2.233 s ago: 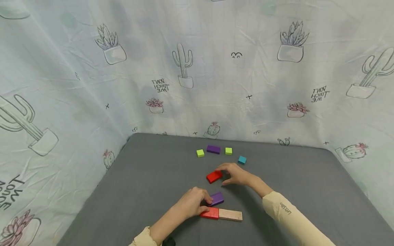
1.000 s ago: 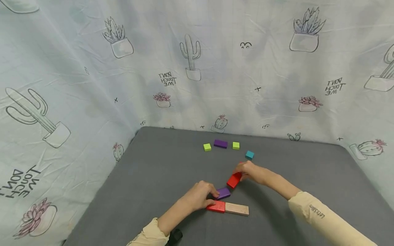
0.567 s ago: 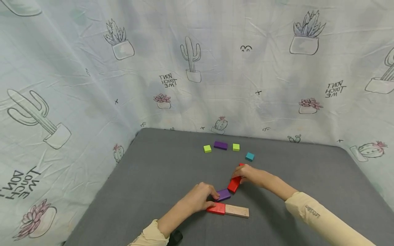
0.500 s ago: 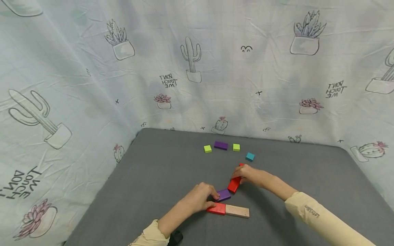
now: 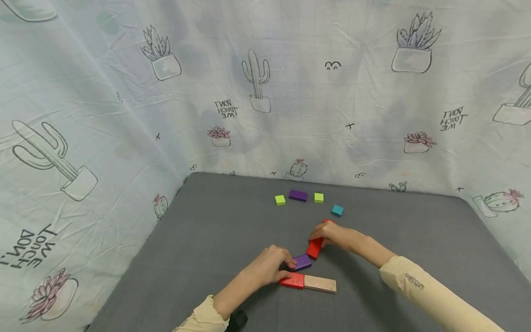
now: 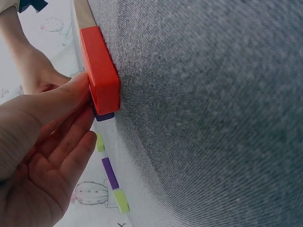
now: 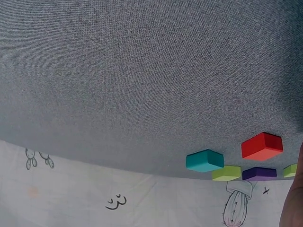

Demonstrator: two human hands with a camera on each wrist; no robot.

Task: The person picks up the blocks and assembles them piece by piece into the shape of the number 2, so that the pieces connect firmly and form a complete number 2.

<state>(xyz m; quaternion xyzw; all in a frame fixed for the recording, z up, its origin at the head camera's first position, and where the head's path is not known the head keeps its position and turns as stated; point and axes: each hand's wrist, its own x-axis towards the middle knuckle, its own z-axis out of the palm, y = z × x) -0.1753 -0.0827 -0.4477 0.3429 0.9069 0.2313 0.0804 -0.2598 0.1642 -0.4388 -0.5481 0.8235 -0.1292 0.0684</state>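
Note:
Beside the head view's centre, my right hand [image 5: 332, 234] grips a red block [image 5: 314, 249], its fingers over the middle. Red also shows past the fingers, toward the back. The block's near end is close to the right end of a purple block [image 5: 303, 262]; whether they touch is unclear. My left hand [image 5: 269, 265] rests its thumb on a second red block [image 5: 292, 280] and its fingertips on the purple block. A plain wooden block [image 5: 320, 284] lies end to end with that second red block. In the left wrist view, the left fingers [image 6: 71, 142] extend past the red block.
Farther back on the grey tabletop [image 5: 215, 221] stand two lime cubes [image 5: 280, 200], a dark purple block [image 5: 298, 195] and a teal cube [image 5: 337, 210]. A cactus-printed cloth [image 5: 290, 92] hangs behind the table and along its sides.
My right hand has taken hold of the red block, turned it and brought it rightward, near the purple block's end. Over the last half second it barely shifts. The left hand stays on its blocks.

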